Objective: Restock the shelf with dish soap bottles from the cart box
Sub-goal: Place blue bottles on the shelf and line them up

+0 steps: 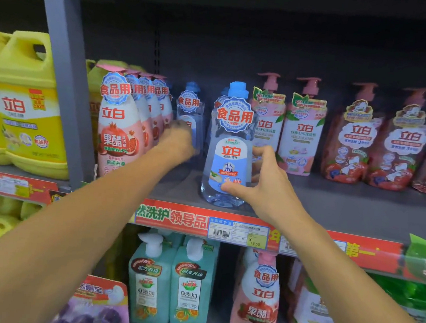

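Your right hand (261, 184) grips the clear blue bottle (230, 147) upright at the shelf (332, 206) front and your blurred left hand (180, 138) holds the rear bottle (189, 112), so slide both back squarely, labels forward

Centre frame, the clear dish soap bottle (230, 147) is showing 食品用 and 立白; left, the pink bottle (119, 126) is reading 果醋; below, the price tag (239, 233) is displaying 13.60.

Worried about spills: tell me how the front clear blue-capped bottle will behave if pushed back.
The clear bottle looks full, so probably heavy. Tall with a narrow neck, it may tip if pushed high. Its smooth plastic should slide on the shelf.
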A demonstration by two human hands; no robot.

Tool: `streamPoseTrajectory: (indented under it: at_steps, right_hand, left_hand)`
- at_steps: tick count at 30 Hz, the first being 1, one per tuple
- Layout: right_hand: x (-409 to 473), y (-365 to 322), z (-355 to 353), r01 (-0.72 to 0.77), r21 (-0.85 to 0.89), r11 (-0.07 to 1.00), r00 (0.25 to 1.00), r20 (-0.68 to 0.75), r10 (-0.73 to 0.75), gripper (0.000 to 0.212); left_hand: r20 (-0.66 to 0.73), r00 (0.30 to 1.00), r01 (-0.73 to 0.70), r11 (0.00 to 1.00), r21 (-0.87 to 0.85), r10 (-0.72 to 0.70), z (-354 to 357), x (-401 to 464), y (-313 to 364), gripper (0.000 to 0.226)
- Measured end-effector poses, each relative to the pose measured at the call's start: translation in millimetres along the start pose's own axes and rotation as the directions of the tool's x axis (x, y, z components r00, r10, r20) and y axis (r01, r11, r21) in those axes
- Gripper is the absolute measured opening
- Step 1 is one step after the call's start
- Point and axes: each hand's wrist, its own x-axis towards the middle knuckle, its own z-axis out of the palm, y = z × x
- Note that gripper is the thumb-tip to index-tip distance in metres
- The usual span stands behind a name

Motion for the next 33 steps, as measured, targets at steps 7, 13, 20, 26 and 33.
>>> streamPoseTrajectory:
  at_steps: [7,13,20,26,33]
  right_hand:
    - [0.2,1.4,-2.7,-0.019,-0.024,1.0,1.0,-0.019,0.018,0.066]
    - [-9.3,-3.2,7.6,-0.007,-0.197,0.98,0.997,-0.076,-0.008,0.07]
    - [-30.3,-15.2,26.7,-0.034,-0.19,0.981,0.975,-0.224,-0.009,0.081]
    - [-8.6,-20.2,18.4,-0.092,-0.194,0.977,0.98,-0.189,0.055,0.073]
    - [19.3,-18.0,29.0,-0.108,-0.194,0.975,0.985,-0.152,0.079,0.074]
  left_hand:
    - [-0.068,0.979,-0.199,0.975,-0.094,0.194,-5.4,-88.0,-28.3,0.067]
    - [-0.14,0.977,-0.165,0.986,-0.036,0.158,12.1,-138.2,-47.3,0.057]
    - [-0.177,0.97,-0.161,0.986,0.05,0.167,19.8,-146.7,-49.1,0.07]
    - [-0.197,0.964,-0.171,0.984,0.048,0.178,21.7,-147.7,-50.5,0.071]
    - [-0.239,0.951,-0.183,0.98,0.075,0.196,24.7,-146.5,-53.1,0.074]
